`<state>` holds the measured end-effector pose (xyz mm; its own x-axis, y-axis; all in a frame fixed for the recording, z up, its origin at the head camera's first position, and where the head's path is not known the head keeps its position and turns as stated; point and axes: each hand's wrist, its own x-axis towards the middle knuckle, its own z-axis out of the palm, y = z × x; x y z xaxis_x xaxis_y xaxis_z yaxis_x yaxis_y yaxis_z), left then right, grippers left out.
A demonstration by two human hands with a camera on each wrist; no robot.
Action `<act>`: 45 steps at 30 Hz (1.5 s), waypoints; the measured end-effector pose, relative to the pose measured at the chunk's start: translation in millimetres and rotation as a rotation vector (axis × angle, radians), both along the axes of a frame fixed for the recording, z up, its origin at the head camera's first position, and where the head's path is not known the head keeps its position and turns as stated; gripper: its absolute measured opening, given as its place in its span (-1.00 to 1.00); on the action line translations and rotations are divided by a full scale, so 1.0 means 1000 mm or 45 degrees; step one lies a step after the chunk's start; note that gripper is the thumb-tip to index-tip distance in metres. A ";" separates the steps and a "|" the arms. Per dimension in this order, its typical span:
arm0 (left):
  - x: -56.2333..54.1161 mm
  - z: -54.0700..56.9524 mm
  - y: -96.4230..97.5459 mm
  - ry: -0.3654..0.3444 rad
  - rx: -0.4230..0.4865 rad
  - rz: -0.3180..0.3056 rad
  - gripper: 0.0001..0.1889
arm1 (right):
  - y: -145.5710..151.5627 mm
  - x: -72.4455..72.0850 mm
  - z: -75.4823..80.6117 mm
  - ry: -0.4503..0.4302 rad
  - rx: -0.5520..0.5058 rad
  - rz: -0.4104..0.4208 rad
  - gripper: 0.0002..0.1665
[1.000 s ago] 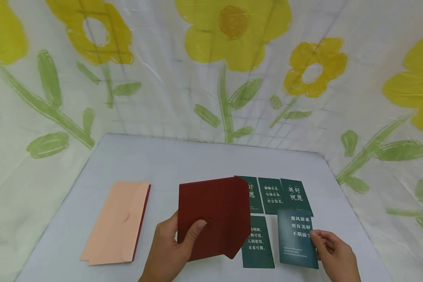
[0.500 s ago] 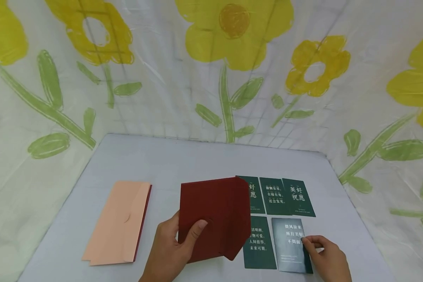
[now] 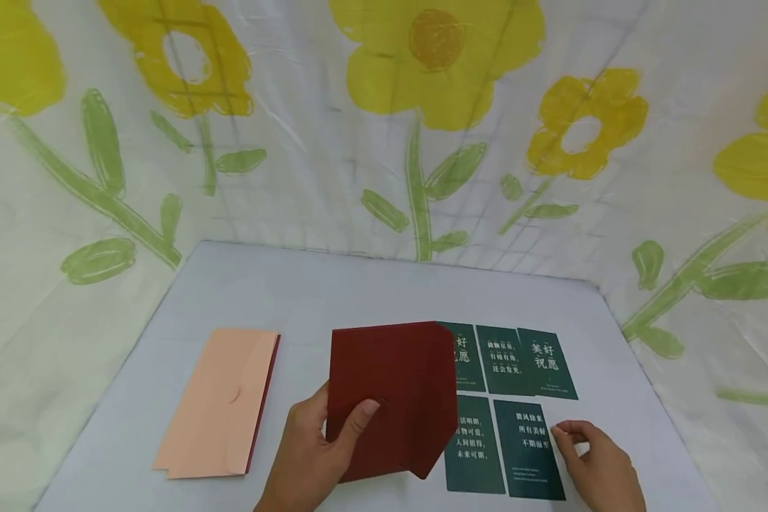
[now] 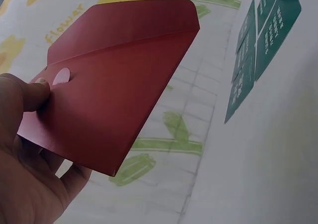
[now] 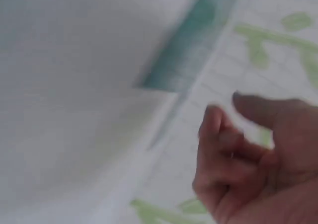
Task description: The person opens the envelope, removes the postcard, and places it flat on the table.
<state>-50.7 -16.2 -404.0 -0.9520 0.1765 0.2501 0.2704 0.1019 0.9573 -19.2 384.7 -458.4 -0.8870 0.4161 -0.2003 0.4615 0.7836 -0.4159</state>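
My left hand (image 3: 310, 444) grips a dark red envelope (image 3: 397, 384) over the table, thumb on its front and fingers behind. Its flap stands unfolded on the right, and in the left wrist view a small half-round tab shows near the thumb (image 4: 36, 94). A dark green card (image 3: 528, 455) with white writing lies flat at the front right. Just beside its right edge is my right hand (image 3: 595, 455), fingers loosely bent. In the right wrist view a gap shows between thumb and fingers, with nothing held. That view is blurred.
Several other green cards, such as one at the back right (image 3: 547, 363), lie in two rows; the red envelope partly covers the left ones. Pink envelopes (image 3: 220, 405), with a red edge showing beneath, lie at the left. A flower-printed curtain (image 3: 307, 163) stands behind the white table (image 3: 358, 284).
My right hand has lowered the green card to the front row, shifted it slightly left, and let go. The left hand keeps its grip on the red envelope, almost unmoved.
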 end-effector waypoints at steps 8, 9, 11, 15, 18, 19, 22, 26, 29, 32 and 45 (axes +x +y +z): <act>-0.006 0.006 0.009 -0.112 0.075 0.016 -0.60 | -0.093 0.009 0.071 0.253 -0.811 0.318 -0.62; -0.006 0.007 0.010 -0.117 0.090 0.010 -0.60 | -0.102 0.008 0.075 0.282 -0.885 0.385 -0.62; -0.006 0.009 0.014 -0.119 0.112 -0.003 -0.60 | -0.117 0.005 0.081 0.331 -0.988 0.507 -0.59; -0.005 0.011 0.020 -0.138 0.129 -0.021 -0.58 | -0.138 -0.001 0.081 0.408 -1.079 0.676 -0.57; -0.003 0.011 0.022 -0.110 0.128 -0.007 -0.55 | -0.151 -0.005 0.078 0.416 -1.078 0.688 -0.62; -0.003 0.011 0.022 -0.089 0.123 -0.003 -0.52 | -0.154 -0.007 0.078 0.415 -1.075 0.689 -0.64; -0.003 0.010 0.023 -0.004 0.130 -0.030 -0.43 | -0.163 -0.010 0.077 0.423 -1.058 0.683 -0.65; -0.004 0.009 0.022 0.099 0.112 -0.082 -0.27 | -0.168 -0.009 0.078 0.427 -1.064 0.692 -0.62; -0.006 0.008 0.020 0.163 0.050 -0.072 -0.18 | -0.170 -0.007 0.080 0.436 -1.069 0.749 -0.60; -0.006 0.008 0.018 0.187 0.028 -0.082 -0.16 | -0.171 -0.005 0.081 0.457 -1.067 0.784 -0.58; 0.002 0.008 0.014 0.188 0.145 -0.242 -0.26 | -0.174 -0.004 0.078 0.596 -0.976 0.734 -0.68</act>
<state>-49.1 -2.5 -396.4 -0.8561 0.3109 0.4128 0.4123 -0.0705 0.9083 -23.3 210.4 -380.5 -0.9663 -0.1831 0.1811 -0.2286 0.2862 -0.9305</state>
